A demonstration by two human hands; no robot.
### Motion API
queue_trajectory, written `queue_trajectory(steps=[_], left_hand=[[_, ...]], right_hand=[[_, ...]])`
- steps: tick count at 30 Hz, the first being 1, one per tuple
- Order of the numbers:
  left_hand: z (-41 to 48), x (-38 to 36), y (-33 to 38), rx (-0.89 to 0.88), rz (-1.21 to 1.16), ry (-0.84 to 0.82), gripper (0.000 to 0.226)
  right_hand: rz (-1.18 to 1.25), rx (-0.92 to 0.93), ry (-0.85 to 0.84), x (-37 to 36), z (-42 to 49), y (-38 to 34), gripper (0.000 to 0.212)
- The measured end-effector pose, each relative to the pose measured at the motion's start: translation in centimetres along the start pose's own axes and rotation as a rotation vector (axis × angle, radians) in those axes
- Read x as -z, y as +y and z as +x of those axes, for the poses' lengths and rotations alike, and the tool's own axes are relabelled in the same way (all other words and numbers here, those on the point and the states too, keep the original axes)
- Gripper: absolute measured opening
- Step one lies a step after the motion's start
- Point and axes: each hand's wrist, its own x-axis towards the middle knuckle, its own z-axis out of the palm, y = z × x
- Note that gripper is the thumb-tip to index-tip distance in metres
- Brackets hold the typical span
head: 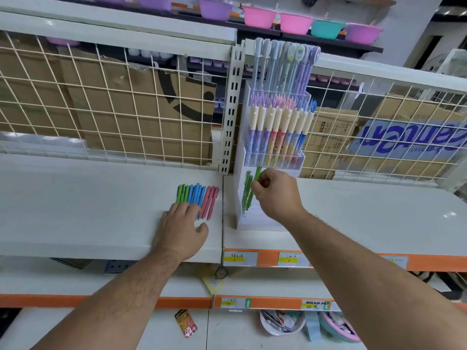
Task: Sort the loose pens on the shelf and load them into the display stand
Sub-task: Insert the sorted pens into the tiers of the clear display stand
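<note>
One slim green plastic pen point(258, 173), pinched by the right hand point(276, 192), hangs at the lowest row of the white tiered display stand point(255, 223), so loading seems underway and next needs a straight lowering, while the flat left hand point(183, 224) rests on the coloured loose pens point(199, 195).

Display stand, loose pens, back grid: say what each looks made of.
Stand: white body looks like matte plastic or coated board, cannot tell which; its upper tiers look like clear glossy acrylic, since the pens show through. Loose pens: probably plastic, with satin coloured barrels and shiny, metallic-looking ends. Grid: likely metal wire with a cream coating, thin rods crossing in squares.
</note>
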Motion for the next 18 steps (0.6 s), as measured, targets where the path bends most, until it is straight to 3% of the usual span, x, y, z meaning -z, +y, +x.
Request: queue_trajectory(steps=[18], left_hand=[[0.0, 0.1, 0.1, 0.013, -0.053, -0.049, 0.035]], right_hand=[[-0.21, -0.005, -0.087, -1.5, -1.3, 0.4, 0.018]])
